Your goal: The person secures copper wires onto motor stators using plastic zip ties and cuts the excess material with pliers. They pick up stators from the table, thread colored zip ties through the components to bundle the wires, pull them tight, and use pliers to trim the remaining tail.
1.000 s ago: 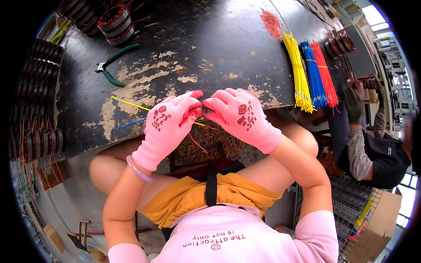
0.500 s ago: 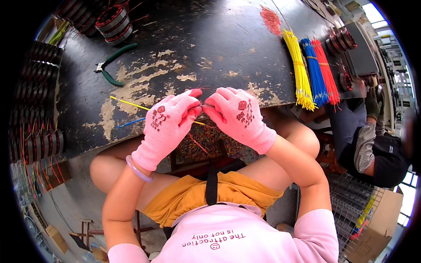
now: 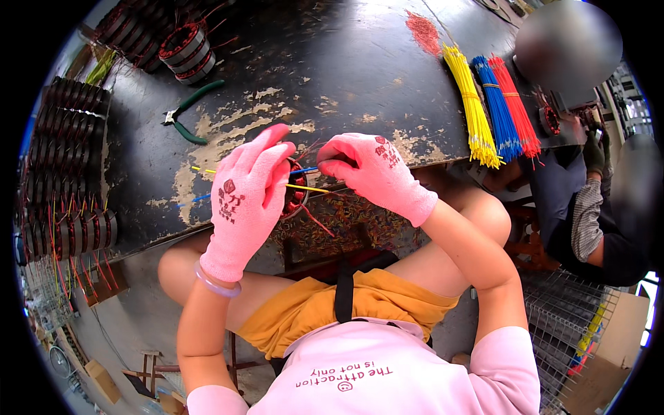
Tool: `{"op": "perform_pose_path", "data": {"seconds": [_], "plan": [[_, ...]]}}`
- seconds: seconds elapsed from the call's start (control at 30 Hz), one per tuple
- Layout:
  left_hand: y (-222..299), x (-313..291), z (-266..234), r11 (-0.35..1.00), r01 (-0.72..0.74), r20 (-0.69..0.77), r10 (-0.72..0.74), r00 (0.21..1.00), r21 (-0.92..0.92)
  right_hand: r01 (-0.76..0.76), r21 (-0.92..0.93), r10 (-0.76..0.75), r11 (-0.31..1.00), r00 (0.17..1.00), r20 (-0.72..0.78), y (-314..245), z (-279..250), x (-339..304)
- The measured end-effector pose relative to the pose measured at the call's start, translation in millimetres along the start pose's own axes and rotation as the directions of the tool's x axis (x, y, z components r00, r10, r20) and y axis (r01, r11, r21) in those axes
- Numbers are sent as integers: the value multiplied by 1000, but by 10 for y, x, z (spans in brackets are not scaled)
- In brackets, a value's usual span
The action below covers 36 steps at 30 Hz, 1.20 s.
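Stator (image 3: 299,198); dark-printed pink left glove (image 3: 243,190)

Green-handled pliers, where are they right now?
In the head view, the green-handled pliers lie on the worn black tabletop at upper left, just below a red-wound metal ring and beyond the left hand.

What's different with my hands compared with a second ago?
Your left hand has moved left, away from your right hand, and its fingers have straightened, uncovering a red-wound ring. Whether it let go of anything is unclear. More blue wire now shows, running to the right hand. The pliers and yellow bundle stayed put.
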<state>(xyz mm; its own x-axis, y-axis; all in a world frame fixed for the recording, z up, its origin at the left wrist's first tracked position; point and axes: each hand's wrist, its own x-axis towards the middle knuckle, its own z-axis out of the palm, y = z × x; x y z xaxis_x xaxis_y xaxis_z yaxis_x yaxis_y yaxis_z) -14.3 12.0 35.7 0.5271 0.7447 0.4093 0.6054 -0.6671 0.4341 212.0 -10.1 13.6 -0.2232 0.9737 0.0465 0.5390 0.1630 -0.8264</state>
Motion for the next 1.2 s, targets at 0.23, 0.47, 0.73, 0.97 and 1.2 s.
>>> {"op": "perform_pose_path", "data": {"seconds": [0.23, 0.47, 0.73, 0.97, 1.2], "plan": [[-142, -87, 271, 998, 45, 80, -48, 996, 33, 15, -30, -16, 999, 999, -32, 109, -12, -26], [-107, -114, 246, 997, 71, 111, -70, 991, -12, -251, -51, 129, 967, 648, -751, 790, -1573, -817], [-116, -92, 293, 994, 83, 150, -72, 986, -68, -828, -82, 544, 555, 436, -717, 1614, -2586, -1908], [-167, -24, 284, 999, 32, 33, -33, 999, 21, -314, 370, 485, 874, 567, -666, 394, -2166, -1690], [668, 422, -173, 772, -483, -203, 596, 777, 414, 308, -41, -310, 950, 930, -198, -680, -818, -630]]}}
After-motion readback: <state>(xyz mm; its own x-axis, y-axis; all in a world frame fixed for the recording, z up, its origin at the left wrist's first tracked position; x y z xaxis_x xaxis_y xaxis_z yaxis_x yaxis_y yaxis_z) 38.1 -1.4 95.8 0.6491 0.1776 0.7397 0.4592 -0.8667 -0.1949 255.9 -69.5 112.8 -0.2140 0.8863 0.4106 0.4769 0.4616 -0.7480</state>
